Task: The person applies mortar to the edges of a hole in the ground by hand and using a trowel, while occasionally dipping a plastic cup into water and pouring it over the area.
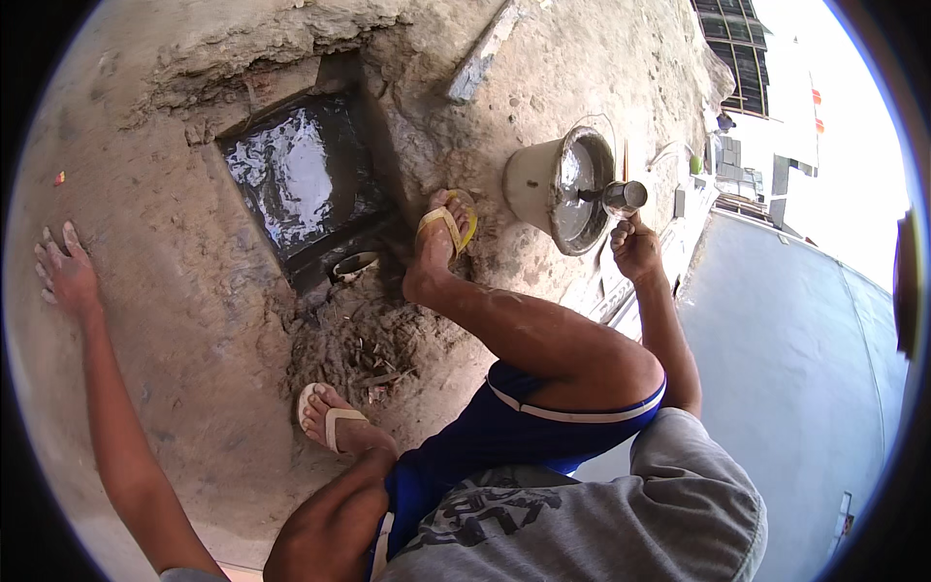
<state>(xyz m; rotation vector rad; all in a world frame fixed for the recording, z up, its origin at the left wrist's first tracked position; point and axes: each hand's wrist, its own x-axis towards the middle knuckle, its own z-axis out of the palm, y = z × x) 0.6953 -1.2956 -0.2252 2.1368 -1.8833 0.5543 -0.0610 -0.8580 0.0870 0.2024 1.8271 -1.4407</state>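
My right hand (635, 247) is closed around the handle of a small metal cup (624, 196), held over the mouth of a dirty white bucket (543, 184) with grey slurry inside. My left hand (66, 272) rests flat, fingers spread, on the bare concrete ground (175, 320) far to the left and holds nothing. I squat in blue shorts, my feet in yellow sandals (448, 225) beside a square pit (296, 179) filled with dark, shiny wet liquid.
Rough broken mortar rims the pit (242, 58). A small ring-shaped pipe opening (354, 264) and wood scraps (373, 364) lie below it. A smooth grey wall surface (786, 369) fills the right. A grey slab (482, 50) lies at the top.
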